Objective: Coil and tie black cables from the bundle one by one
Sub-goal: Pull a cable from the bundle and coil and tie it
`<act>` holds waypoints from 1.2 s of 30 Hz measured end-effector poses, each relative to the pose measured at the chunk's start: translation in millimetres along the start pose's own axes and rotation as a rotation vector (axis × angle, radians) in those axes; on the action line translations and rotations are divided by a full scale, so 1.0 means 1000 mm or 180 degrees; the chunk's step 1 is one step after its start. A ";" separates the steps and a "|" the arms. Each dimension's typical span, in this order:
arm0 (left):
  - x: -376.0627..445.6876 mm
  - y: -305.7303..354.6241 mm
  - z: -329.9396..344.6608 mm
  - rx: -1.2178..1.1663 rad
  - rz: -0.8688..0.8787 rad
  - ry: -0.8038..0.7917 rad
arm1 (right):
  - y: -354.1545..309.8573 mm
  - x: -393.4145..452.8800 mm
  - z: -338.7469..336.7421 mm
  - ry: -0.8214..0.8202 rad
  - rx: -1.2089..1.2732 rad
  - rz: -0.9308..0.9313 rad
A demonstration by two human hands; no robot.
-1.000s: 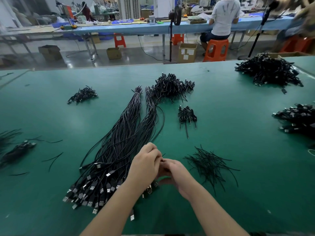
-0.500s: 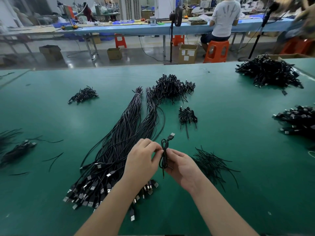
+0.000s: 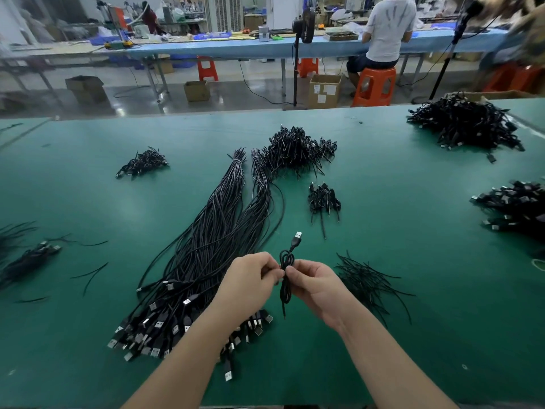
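L hand (image 3: 250, 280) & R hand (image 3: 314, 283) each pinch the coiled black cable (image 3: 286, 278) at its middle, grip clamped on it, held above the green table (image 3: 413, 261). USB plug (image 3: 297, 238) sticks up. Cable bundle (image 3: 203, 261) lies just left, under L hand; loose ties (image 3: 368, 281) just right.

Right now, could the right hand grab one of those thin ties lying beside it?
Probably yes, but not freely: the pile of thin ties lies just right of the right hand with nothing between them. That hand is busy pinching the coiled cable together with the left hand.
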State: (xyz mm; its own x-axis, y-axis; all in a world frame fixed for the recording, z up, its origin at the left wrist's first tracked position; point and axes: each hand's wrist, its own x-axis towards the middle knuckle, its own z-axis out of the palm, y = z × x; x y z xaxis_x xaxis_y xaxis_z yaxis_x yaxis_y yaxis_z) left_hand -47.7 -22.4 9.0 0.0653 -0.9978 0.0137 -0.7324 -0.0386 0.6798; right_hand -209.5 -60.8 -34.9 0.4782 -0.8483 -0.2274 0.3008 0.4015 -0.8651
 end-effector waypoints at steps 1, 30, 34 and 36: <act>0.000 -0.001 -0.001 0.0011 -0.0047 -0.0138 | 0.000 -0.001 0.000 0.0011 -0.0184 0.0009; 0.001 -0.004 -0.014 -0.0803 0.0616 0.0434 | -0.031 -0.009 0.006 0.0035 -0.0224 0.0218; -0.001 0.002 -0.013 0.0125 0.1415 0.0896 | -0.038 -0.008 0.011 -0.0081 -0.0328 0.0424; -0.001 0.004 -0.014 0.0234 0.1381 0.0889 | -0.040 -0.007 0.012 -0.0082 -0.0406 0.0312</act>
State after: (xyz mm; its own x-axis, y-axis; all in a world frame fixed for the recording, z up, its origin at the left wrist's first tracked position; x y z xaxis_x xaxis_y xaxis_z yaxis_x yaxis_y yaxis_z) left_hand -40.6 -20.3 22.0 -0.0839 -0.8707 0.4847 -0.7772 0.3616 0.5150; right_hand -215.2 -67.0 6.7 0.5215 -0.7975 -0.3035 0.1452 0.4334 -0.8894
